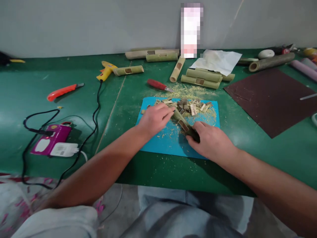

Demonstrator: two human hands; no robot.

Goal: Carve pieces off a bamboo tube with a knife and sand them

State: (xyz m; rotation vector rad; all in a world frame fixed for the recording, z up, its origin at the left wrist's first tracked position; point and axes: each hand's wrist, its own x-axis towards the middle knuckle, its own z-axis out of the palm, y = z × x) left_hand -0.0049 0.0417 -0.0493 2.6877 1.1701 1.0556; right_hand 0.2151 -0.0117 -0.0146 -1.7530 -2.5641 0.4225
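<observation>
A green bamboo tube with a rectangular notch cut in its side lies at a slant above a blue mat. My right hand is wrapped round its near end. At the far end, my left hand is closed, its fingertips against the tube; their exact hold is partly hidden. Bamboo chips and shavings are heaped on the mat just behind the tube. Beyond the mat's back edge lies a chisel-like tool with a red handle, among fine shavings.
Notched bamboo pieces lie along the back, some under white paper. A dark brown sheet is at right. At left are a yellow glue gun, an orange utility knife and a purple power box with black cables.
</observation>
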